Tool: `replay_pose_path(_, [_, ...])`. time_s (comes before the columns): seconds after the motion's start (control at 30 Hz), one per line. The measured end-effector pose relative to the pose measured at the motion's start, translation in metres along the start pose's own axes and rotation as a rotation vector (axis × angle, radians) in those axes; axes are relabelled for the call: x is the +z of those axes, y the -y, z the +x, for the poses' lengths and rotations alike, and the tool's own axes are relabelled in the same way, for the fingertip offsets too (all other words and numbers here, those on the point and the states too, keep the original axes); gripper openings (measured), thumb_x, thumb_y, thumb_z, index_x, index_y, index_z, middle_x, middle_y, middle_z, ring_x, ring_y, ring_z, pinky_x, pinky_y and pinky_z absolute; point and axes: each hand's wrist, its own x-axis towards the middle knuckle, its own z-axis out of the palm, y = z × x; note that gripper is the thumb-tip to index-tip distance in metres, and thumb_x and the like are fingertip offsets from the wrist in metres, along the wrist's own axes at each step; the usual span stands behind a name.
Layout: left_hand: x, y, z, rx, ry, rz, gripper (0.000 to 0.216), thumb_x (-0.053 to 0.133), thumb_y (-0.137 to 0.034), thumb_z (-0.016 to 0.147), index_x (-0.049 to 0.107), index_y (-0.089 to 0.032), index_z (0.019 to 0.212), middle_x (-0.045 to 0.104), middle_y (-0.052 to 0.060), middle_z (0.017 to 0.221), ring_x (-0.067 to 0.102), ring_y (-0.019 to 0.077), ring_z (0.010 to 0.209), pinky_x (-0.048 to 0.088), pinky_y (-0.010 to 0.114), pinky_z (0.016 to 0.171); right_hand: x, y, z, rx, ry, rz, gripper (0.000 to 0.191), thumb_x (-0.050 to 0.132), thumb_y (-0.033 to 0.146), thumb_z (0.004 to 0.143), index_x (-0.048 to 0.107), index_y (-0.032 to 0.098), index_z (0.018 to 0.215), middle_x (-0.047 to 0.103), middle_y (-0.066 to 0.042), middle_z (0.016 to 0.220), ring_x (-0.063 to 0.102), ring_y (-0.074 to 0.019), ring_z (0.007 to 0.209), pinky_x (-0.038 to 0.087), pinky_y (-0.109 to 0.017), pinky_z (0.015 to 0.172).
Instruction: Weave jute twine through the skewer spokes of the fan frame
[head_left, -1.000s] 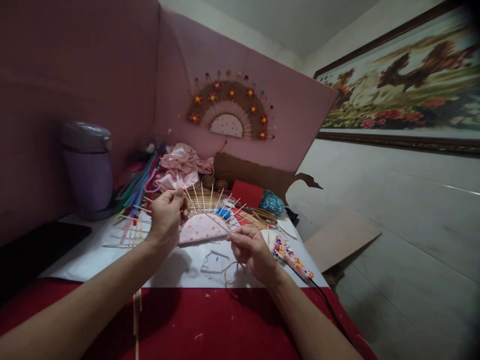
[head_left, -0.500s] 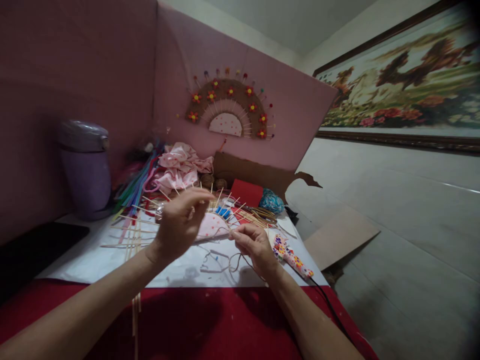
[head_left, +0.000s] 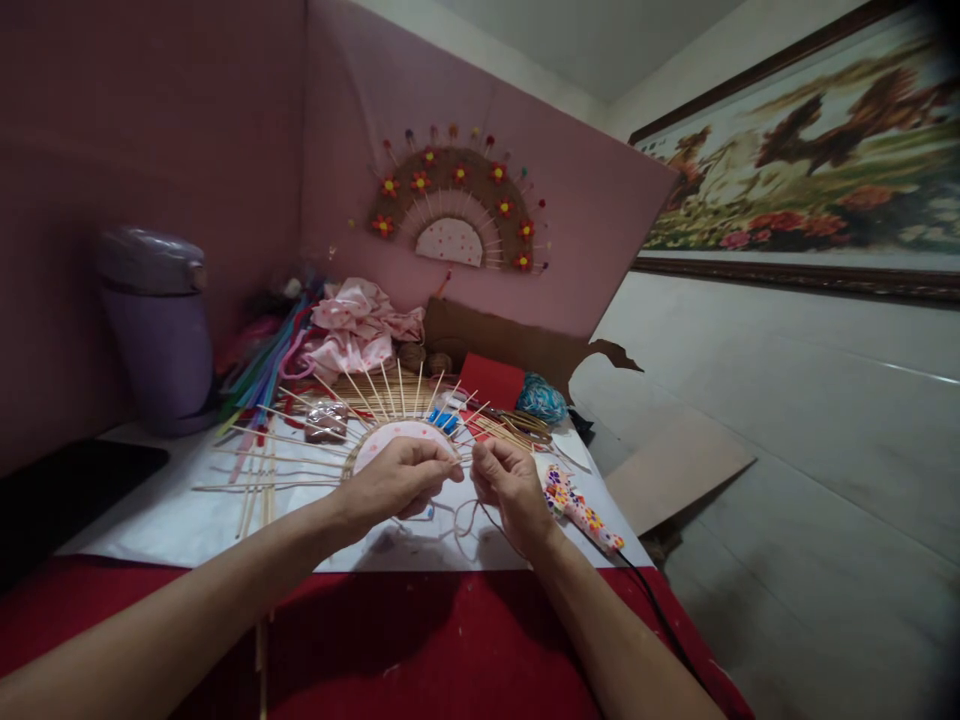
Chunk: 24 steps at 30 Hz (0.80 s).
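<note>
A half-circle piece covered in dotted pink cloth point(head_left: 390, 437) lies on white paper, with thin wooden sticks point(head_left: 385, 390) fanning out from its curved rim. Twine runs along that rim at the left. My left hand point(head_left: 397, 478) covers the piece's lower right part, thumb and forefinger pinched on the twine near its right end. Close beside it, my right hand point(head_left: 511, 488) is also closed in a pinch on the twine. A loose loop of twine point(head_left: 465, 528) hangs below the right fingers. The exact grip of the left fingertips is partly hidden.
A hot glue gun with a flowered cover point(head_left: 581, 510) lies at the right, its cord trailing off. Behind are blue clips point(head_left: 442, 420), teal yarn point(head_left: 541, 398), crumpled pink cloth point(head_left: 356, 325) and pipe cleaners point(head_left: 262, 365). A purple tumbler point(head_left: 157, 335) stands left. A finished fan shape point(head_left: 454, 200) is pinned up.
My left hand has come down and right, from raised above the half-circle to beside my right hand, its fingers now pinched. The right hand has stayed nearly in place.
</note>
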Motion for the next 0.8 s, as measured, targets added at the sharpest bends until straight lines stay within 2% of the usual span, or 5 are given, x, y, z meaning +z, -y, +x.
replay_pose_path(0.13, [0.0007,-0.0006,-0.0009,-0.008,-0.030,-0.055,0.018,0.059,-0.031,0.075,0.063,-0.015,0.067,0.027,-0.010,0.042,0.016,0.0032,0.035,0.010,0.018,0.036,-0.0004,-0.0007,0.0003,-0.016,-0.031,-0.021,0.038,0.064,0.044,0.077,0.045,0.018,0.057,0.033,0.009,0.046,0.021,-0.0040,0.040,0.015,-0.019,0.038])
replay_pose_path(0.43, [0.0037,-0.0006,-0.0009,-0.028,-0.133,0.022,0.020,0.062,-0.033,0.071,0.063,-0.016,0.060,0.026,-0.010,0.035,0.017,0.0034,0.030,0.009,0.019,0.035,0.0015,-0.0008,-0.0007,-0.021,-0.017,-0.054,0.036,0.067,0.042,0.074,0.047,0.017,0.056,0.032,0.009,0.044,0.021,-0.0041,0.039,0.013,-0.021,0.038])
replay_pose_path(0.6, [0.0024,0.0014,0.0003,-0.028,-0.055,-0.068,0.017,0.060,-0.031,0.070,0.063,-0.015,0.067,0.026,-0.011,0.038,0.015,0.0032,0.034,0.009,0.018,0.036,0.0003,-0.0020,0.0004,-0.020,-0.043,-0.055,0.037,0.067,0.044,0.074,0.047,0.018,0.057,0.032,0.009,0.045,0.021,-0.0040,0.039,0.014,-0.020,0.038])
replay_pose_path(0.8, [0.0012,0.0019,-0.0005,-0.049,0.055,-0.201,0.013,0.051,-0.017,0.067,0.063,-0.013,0.072,0.025,-0.010,0.042,0.014,0.0039,0.038,0.011,0.018,0.038,-0.0008,-0.0037,0.0012,-0.017,-0.045,-0.037,0.038,0.066,0.043,0.075,0.045,0.018,0.057,0.032,0.009,0.045,0.020,-0.0038,0.039,0.014,-0.020,0.037])
